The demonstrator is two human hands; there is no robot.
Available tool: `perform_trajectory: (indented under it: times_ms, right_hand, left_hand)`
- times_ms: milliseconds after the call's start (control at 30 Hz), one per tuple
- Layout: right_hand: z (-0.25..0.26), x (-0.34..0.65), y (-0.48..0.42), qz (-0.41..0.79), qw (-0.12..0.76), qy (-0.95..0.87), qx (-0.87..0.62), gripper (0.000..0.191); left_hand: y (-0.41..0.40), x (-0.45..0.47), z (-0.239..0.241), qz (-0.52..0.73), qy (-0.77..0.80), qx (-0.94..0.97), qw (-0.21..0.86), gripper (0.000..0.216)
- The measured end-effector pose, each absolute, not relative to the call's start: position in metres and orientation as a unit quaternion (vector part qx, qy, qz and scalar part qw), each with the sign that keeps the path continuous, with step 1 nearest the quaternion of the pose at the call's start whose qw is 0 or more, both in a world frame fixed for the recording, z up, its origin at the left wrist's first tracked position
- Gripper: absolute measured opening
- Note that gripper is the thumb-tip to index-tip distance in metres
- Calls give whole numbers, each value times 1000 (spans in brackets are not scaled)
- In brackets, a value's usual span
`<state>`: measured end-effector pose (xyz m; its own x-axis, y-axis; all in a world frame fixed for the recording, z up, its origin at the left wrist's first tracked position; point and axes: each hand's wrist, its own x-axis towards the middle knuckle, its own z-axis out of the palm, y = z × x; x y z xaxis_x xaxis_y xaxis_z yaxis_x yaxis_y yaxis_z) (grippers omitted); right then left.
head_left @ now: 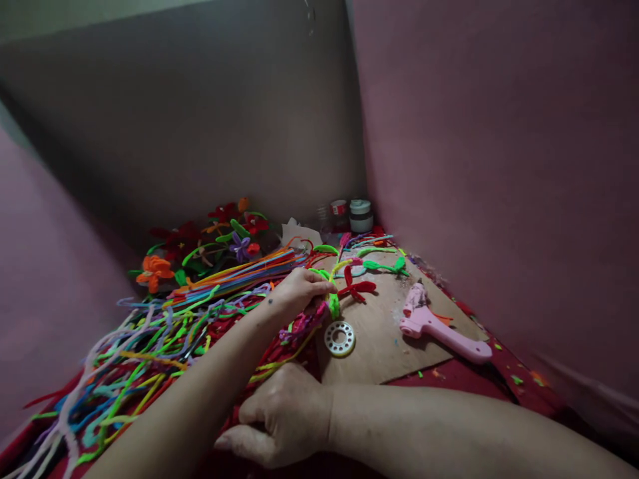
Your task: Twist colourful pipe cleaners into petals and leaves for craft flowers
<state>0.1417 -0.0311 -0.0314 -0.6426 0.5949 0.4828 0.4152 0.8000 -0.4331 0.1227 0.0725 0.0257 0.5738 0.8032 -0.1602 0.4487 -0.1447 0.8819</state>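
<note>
My left hand [308, 291] reaches over the near-left edge of the brown board, its fingers pressed together on a green fuzzy pipe cleaner piece [334, 306]. Just beyond its fingertips lies a red pipe cleaner flower shape [357, 286]. My right hand [287, 416] is closer to me, below the left forearm, with fingers curled and thumb stretched to the left. Whatever it may hold is hidden. Between the hands and the board's middle rests a round silver spool with holes [340, 339]. A green leaf-like pipe cleaner piece [387, 266] is farther back.
A pink glue gun [444, 332] lies on the right of the brown board [379, 352]. Loose pipe cleaners [124, 372] cover the left, with a straight bundle [239, 276] behind them. Fuzzy flowers [154, 273] and a lidded jar [361, 216] stand at the back, near the walls.
</note>
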Motion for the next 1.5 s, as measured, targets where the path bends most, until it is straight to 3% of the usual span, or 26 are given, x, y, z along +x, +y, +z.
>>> perform_trajectory:
  times_ms: [367, 667, 800, 1033, 1233, 1367, 1500]
  right_hand:
    - [-37, 143, -38, 150, 314, -898, -270, 39]
    - [-42, 143, -44, 183, 285, -905, -256, 37]
    - [-40, 142, -45, 206, 276, -904, -253, 37]
    - [-41, 142, -44, 252, 267, -891, -267, 40]
    - [-40, 142, -42, 288, 268, -871, -295, 42]
    - [-34, 142, -40, 383, 292, -816, -320, 34]
    - [-27, 138, -36, 538, 372, -685, -322, 26]
  left_hand:
    - [58, 58, 68, 326, 458, 706, 431, 27]
    - [17, -40, 68, 275, 495, 724, 395, 16]
    - [9, -58, 57, 202, 468, 795, 328, 11]
    - [19, -65, 16, 154, 410, 893, 106, 16]
    - [8, -67, 34, 242, 374, 890, 99, 16]
    - [2, -70, 44, 308, 364, 873, 99, 13]
    - [0, -60, 40, 306, 342, 888, 30, 12]
